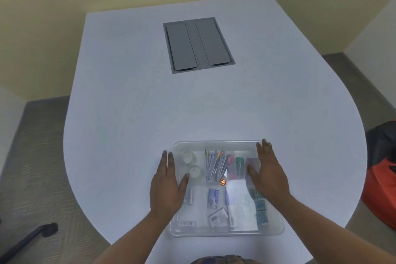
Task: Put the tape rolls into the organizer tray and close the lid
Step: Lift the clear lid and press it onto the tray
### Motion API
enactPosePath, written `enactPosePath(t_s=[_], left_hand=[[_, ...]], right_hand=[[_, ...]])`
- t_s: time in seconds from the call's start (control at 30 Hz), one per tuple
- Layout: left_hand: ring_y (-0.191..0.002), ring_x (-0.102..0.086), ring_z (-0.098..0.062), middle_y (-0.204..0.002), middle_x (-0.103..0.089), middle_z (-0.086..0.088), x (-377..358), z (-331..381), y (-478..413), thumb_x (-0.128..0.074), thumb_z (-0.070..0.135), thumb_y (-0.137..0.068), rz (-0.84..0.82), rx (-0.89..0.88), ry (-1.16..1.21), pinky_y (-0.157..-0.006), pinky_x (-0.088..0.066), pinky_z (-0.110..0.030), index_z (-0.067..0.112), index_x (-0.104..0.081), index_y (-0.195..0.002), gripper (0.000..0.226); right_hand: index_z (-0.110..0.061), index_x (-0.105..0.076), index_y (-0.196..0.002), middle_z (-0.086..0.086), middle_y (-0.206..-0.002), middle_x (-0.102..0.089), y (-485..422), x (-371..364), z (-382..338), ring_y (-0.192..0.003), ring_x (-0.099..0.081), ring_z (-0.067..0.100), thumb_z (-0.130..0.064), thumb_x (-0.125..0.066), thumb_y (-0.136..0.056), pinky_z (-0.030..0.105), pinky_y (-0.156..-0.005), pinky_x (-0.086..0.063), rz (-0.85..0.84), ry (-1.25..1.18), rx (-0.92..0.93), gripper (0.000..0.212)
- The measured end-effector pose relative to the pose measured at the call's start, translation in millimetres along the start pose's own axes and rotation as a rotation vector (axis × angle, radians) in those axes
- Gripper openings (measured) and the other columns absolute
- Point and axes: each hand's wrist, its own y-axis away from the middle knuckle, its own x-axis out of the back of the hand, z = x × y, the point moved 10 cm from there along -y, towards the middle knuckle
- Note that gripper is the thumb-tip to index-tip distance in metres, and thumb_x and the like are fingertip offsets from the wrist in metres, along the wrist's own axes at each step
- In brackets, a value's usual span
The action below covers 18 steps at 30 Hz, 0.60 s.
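1. One clear plastic organizer tray (227, 231) sits on the white table (150, 103), its transparent lid (216, 146) on top.
2. The left hand (166, 184) lies flat, fingers spread, on the tray's left edge.
3. The right hand (269, 176) lies flat, fingers spread, on the right edge.
4. Two clear tape rolls (191, 164) lie inside, just right of the left fingertips.
5. Between the hands lies one bundle of pens (216, 164); their number cannot be told.
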Motion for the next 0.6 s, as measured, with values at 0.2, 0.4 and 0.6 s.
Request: enactPosePath(t_s=[0.2,0.4,0.6], left_hand=[[-0.147,0.009,-0.013,-0.160,0.009,0.003,-36.9,18.5,18.9,-0.021,0.066,-0.091,-0.119,-0.161,-0.135,-0.119,-0.004,-0.034,0.021,0.007,-0.151,0.080],[-0.143,0.027,-0.019,-0.156,0.025,-0.003,-50.4,16.6,4.4,-0.019,0.067,-0.090,-0.249,-0.182,-0.182,-0.117,-0.009,-0.036,0.019,0.025,-0.143,0.084],[-0.139,0.031,-0.022,-0.153,0.027,-0.008,-47.6,22.9,-33.5,-0.032,0.062,-0.092,-0.326,-0.212,-0.218,-0.118,-0.009,-0.036,0.008,0.012,-0.149,0.090]], right_hand=[[-0.017,-0.018,-0.152,0.000,-0.160,-0.010,33.1,-25.2,-4.8,-0.148,-0.004,0.015,-0.070,-0.029,-0.089,0.039,-0.119,-0.011,-0.085,0.215,0.053,0.083],[-0.017,-0.013,-0.154,0.002,-0.162,-0.007,26.5,-29.0,-4.1,-0.149,-0.003,0.019,-0.074,-0.013,-0.089,0.041,-0.120,-0.012,-0.127,0.244,0.044,0.086],[-0.014,-0.003,-0.154,0.005,-0.163,0.002,-2.4,-30.5,-9.5,-0.150,0.003,0.023,-0.073,-0.005,-0.087,0.042,-0.120,-0.005,-0.173,0.267,0.049,0.089]])
